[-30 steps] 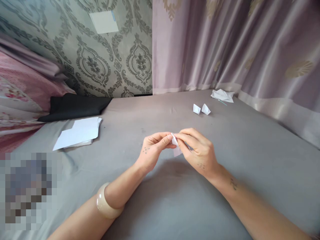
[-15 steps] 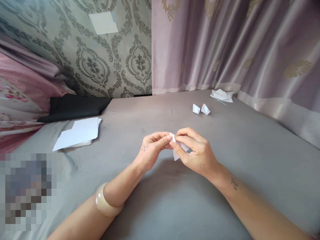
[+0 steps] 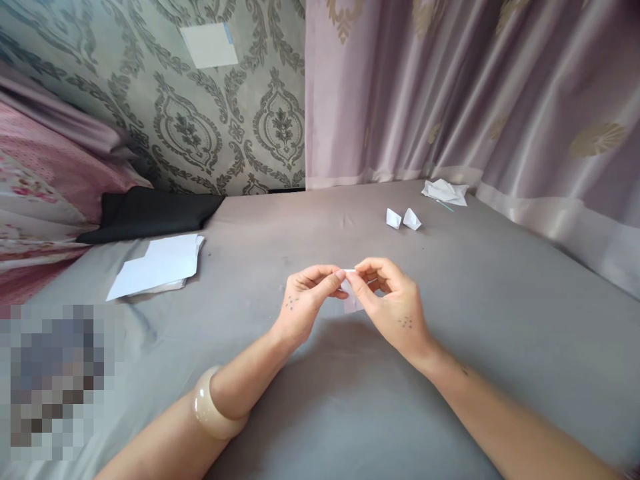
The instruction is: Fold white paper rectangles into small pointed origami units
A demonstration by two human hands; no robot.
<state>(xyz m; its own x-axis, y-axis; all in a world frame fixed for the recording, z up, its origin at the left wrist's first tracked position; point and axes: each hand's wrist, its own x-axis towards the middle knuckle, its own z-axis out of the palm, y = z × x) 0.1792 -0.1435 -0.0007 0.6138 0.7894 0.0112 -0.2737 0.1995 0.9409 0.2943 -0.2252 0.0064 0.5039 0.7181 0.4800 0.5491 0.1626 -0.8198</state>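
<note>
Saw left hand point(image 3: 306, 301) and right hand point(image 3: 395, 303) both pinching small folded paper piece point(image 3: 351, 301) over grey sheet point(image 3: 500, 320), well short of two folded paper boats point(image 3: 403, 219).

Both your forearms run in from the bottom edge & converge mid-frame, hands meeting just above the surface. Left hand point(image 3: 306, 303): back up, fingers curled, thumb & index tip pinched tight. Right hand point(image 3: 395, 308): back toward you, wrist bent slightly, fingers curled, thumb & index pinched too. Fingertips of both hands touch. Small dot tattoos on each hand's back. Pale bangle on left forearm.
</note>
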